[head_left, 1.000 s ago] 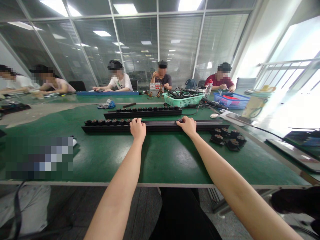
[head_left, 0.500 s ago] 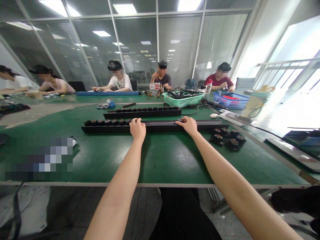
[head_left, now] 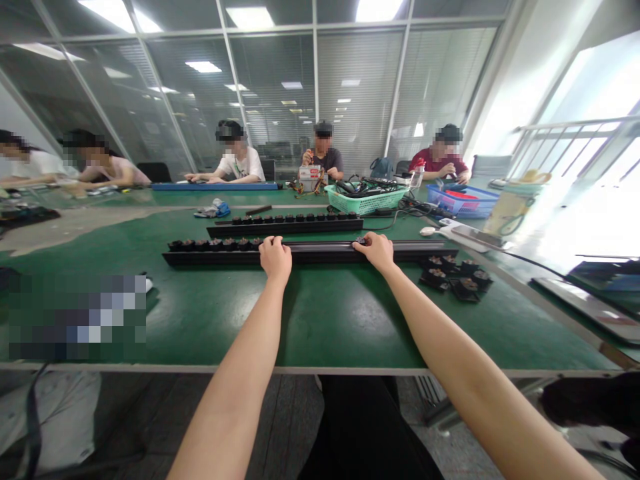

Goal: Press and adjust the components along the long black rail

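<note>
A long black socket rail (head_left: pixel 320 252) lies across the green table (head_left: pixel 325 320) in front of me. Its left part holds several round black socket modules (head_left: pixel 210 245). My left hand (head_left: pixel 276 257) is closed on the rail's front edge near its middle. My right hand (head_left: pixel 376 250) rests on the rail further right, fingers curled on a small dark socket module (head_left: pixel 361 241) at the rail's top. A loose pile of the same black modules (head_left: pixel 457 275) sits on the table just right of my right hand.
A second black rail (head_left: pixel 285 225) filled with modules lies behind the first. Further back are a green basket (head_left: pixel 365 200), a blue basket (head_left: pixel 463 202), cables and a white power strip (head_left: pixel 467 235). Several people sit along the far side and the left.
Hardly anything differs. My right hand has shifted very slightly on the rail; my left hand has stayed put.
</note>
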Demonstrator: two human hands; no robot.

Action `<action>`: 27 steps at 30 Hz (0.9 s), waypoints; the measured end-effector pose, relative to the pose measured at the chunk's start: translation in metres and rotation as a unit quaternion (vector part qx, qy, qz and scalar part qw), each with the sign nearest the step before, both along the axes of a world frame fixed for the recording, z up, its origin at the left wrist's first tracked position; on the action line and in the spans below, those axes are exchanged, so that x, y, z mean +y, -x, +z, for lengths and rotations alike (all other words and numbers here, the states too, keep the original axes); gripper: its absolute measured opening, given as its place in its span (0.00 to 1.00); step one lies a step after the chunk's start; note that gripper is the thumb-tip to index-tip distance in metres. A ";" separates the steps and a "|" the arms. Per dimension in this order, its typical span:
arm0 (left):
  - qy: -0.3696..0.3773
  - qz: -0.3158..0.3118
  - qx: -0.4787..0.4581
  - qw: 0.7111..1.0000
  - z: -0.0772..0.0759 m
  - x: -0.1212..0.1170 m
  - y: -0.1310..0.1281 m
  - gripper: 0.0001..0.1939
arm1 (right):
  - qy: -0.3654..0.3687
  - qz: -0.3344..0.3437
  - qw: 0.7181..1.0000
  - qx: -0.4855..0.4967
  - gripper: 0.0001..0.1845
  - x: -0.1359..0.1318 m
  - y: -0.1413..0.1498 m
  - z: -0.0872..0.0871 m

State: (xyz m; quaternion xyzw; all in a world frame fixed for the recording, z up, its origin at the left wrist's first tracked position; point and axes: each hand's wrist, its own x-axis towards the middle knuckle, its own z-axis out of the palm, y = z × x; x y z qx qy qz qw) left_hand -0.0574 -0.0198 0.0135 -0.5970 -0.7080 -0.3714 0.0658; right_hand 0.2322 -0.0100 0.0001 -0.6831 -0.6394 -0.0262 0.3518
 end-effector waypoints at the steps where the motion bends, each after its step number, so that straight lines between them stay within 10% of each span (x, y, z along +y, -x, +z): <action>1: -0.001 0.000 0.001 1.000 0.000 0.000 0.000 0.20 | -0.001 -0.002 1.000 -0.001 0.15 0.000 0.000 0.000; 27: -0.007 0.001 0.010 1.000 -0.001 0.002 0.001 0.20 | 0.028 -0.024 0.999 0.005 0.19 0.001 -0.001 -0.001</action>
